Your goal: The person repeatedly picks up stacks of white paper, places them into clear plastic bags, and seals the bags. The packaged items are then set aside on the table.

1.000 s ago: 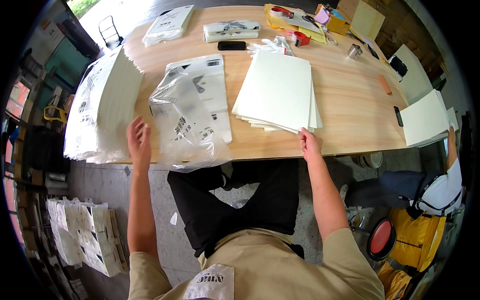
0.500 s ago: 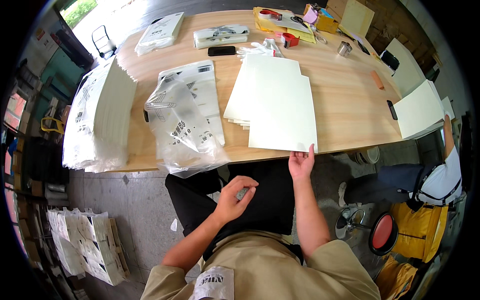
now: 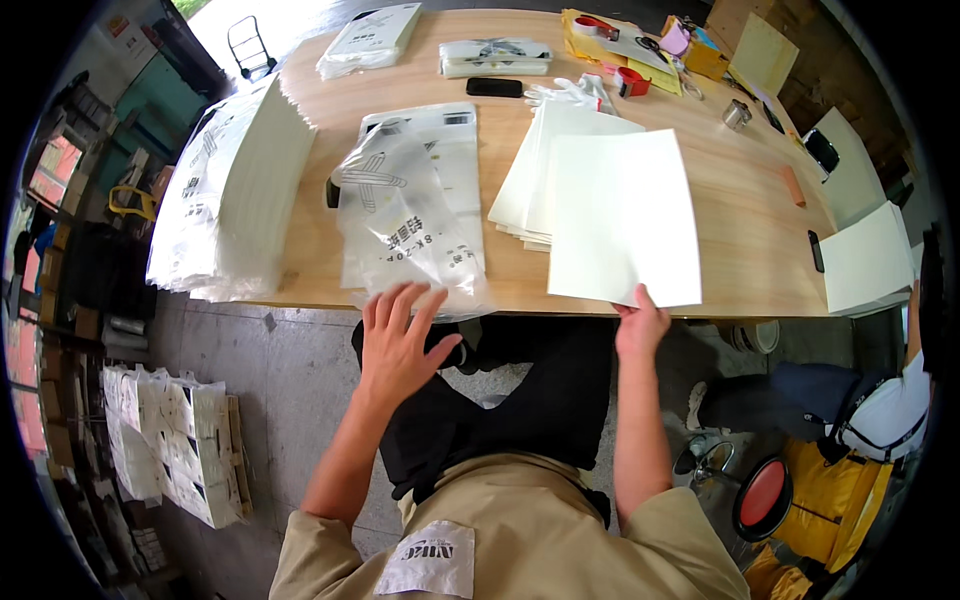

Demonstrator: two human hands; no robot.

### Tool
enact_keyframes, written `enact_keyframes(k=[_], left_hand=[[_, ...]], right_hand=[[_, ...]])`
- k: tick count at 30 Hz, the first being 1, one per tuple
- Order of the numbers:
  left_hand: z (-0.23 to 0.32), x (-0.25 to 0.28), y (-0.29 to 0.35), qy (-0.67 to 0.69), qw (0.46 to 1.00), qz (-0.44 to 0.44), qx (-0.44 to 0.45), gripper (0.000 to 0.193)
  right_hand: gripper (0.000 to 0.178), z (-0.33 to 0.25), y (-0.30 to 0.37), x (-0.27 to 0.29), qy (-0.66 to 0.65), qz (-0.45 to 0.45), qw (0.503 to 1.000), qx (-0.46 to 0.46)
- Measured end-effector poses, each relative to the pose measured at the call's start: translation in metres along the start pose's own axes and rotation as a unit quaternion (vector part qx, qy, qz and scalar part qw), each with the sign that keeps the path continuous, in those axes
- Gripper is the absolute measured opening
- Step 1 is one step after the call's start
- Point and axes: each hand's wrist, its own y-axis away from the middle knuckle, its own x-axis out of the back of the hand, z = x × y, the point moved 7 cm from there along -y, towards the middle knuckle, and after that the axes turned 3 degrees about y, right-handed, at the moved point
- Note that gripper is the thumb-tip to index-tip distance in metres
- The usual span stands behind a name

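Observation:
My right hand (image 3: 642,325) pinches the near edge of a stack of white paper (image 3: 625,220), thumb on top and fingers underneath. That stack partly covers more white sheets (image 3: 525,190), which lie fanned on the table. My left hand (image 3: 402,335) is open, fingers spread, at the near edge of a clear printed plastic bag (image 3: 405,225); whether it touches the bag I cannot tell. Beneath the loose bag lies a flat printed pack (image 3: 460,165).
A tall pile of bagged paper packs (image 3: 235,190) stands at the table's left. Farther back are a black phone (image 3: 494,88), white gloves (image 3: 575,93), a red tape dispenser (image 3: 631,82) and a metal cup (image 3: 736,115). Another person (image 3: 880,405) is at the right beside a red stool (image 3: 763,498).
My left hand has moved forward to the bag and its fingers have spread. My right hand has closed on the paper's near edge, and the paper has turned slightly. The view has shifted.

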Motion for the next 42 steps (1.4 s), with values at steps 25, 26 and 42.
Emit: enact_keyframes(k=[25, 26, 42], left_hand=[[-0.041, 0.005, -0.069, 0.134, 0.988, -0.073, 0.015, 0.016], [-0.042, 0.007, -0.066, 0.141, 0.986, -0.087, 0.002, 0.017], [-0.055, 0.016, -0.020, 0.344, 0.908, -0.167, 0.171, 0.015]], right_hand=[[0.052, -0.018, 0.146, 0.139, -0.011, -0.340, 0.856, -0.389], [0.052, -0.016, 0.143, 0.135, -0.016, -0.323, 0.863, -0.388], [0.050, -0.050, 0.132, 0.118, 0.113, -0.223, 0.948, -0.198]])
